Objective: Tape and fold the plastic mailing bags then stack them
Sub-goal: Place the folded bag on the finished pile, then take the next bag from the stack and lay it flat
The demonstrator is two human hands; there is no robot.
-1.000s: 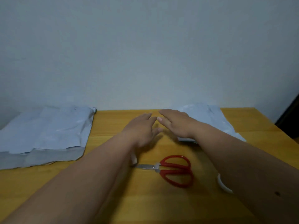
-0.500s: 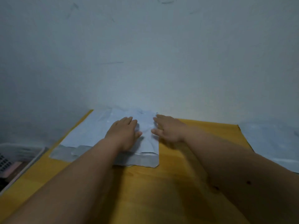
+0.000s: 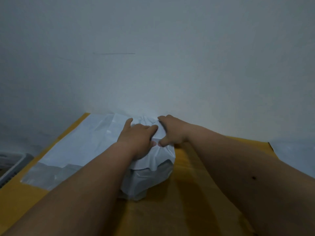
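Now both hands bunch the top mailing bag [image 3: 153, 160] on the stack [image 3: 81, 147] at the tabletop's [image 3: 196, 193] far left; left hand [image 3: 138, 138] and right hand [image 3: 170, 133] should lift just one layer, peeling gently.

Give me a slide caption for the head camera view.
Both hands gather a crumpled mailing bag off the stack.

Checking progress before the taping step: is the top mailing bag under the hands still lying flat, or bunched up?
Bunched up. The top mailing bag is crumpled and raised where the left hand and right hand grip it.
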